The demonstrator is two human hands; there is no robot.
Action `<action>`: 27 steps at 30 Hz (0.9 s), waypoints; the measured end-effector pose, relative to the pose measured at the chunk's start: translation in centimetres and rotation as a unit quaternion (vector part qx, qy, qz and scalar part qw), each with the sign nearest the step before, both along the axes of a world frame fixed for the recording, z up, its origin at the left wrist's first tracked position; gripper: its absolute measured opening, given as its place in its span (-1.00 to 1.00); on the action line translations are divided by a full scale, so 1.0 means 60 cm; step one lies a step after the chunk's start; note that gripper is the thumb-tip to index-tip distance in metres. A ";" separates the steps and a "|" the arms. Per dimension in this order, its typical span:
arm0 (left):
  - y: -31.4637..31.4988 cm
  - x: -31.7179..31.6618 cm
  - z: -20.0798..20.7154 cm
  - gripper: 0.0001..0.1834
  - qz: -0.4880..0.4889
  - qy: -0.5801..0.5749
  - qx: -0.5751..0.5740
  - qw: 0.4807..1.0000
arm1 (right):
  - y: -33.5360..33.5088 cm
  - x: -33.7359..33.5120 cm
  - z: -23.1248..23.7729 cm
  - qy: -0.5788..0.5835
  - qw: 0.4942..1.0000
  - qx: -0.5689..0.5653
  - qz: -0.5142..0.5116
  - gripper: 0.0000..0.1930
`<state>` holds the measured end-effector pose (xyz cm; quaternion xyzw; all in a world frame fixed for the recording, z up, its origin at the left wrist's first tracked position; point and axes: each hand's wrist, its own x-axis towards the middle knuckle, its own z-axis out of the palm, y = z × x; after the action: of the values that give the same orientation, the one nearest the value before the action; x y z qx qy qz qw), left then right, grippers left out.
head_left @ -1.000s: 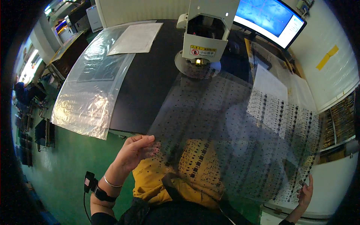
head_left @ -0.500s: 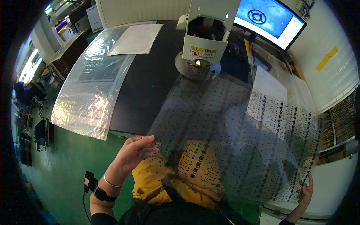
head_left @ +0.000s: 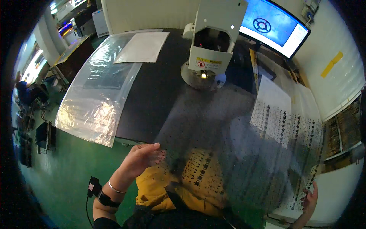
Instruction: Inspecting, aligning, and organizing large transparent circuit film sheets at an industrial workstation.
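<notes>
A large see-through film sheet [head_left: 206,126], printed with rows of small black marks, spans the space between my hands, its far part under a white machine head [head_left: 213,42]. My left hand [head_left: 140,158] pinches the near left corner between thumb and fingers. At the near right corner my right hand [head_left: 310,199] grips the edge, partly hidden behind the film. The machine has a lit lamp [head_left: 204,76] above a round metal plate [head_left: 189,74]. On the monitor [head_left: 272,26] behind, a dark ring with a cross shows on blue.
Clear plastic sheeting [head_left: 89,110] with a white paper [head_left: 143,47] on it covers the left of the black table [head_left: 139,99]. Another white paper [head_left: 272,93] lies at right beneath the film, beside a white wall [head_left: 331,34]. A person [head_left: 30,91] sits far left.
The table and machine sit slightly lower in view, as my head view has shifted. Both hands keep hold of the film, which stays in nearly the same place.
</notes>
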<state>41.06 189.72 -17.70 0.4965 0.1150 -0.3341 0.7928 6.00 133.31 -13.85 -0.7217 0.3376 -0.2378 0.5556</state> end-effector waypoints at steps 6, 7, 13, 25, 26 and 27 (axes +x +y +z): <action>0.015 -0.010 0.004 -0.67 -0.003 0.033 -0.002 0.999 | 0.037 0.017 0.039 0.037 0.998 0.048 -0.023 -0.30; 0.021 -0.015 0.009 -0.67 0.014 0.028 0.001 1.000 | 0.010 -0.010 0.033 0.076 0.995 0.066 -0.019 -0.34; 0.054 -0.035 0.024 -0.65 -0.089 -0.023 0.059 0.994 | -0.016 -0.036 0.009 0.070 0.995 0.057 0.045 -0.43; 0.011 -0.058 0.121 -0.66 -0.088 -0.305 0.157 0.935 | -0.029 -0.033 -0.057 -0.083 0.990 0.085 0.072 -0.48; -0.010 -0.050 0.132 -0.69 -0.102 -0.359 0.171 0.912 | -0.020 -0.051 -0.048 -0.124 0.977 0.138 0.101 -0.47; -0.038 -0.040 0.150 -0.69 -0.106 -0.365 0.168 0.910 | 0.006 -0.058 -0.038 -0.129 0.978 0.135 0.095 -0.47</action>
<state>38.66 187.42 -8.70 0.7189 -0.1814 -0.1879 0.6442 2.52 133.64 -16.13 -0.6318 0.2217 -0.2273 0.7072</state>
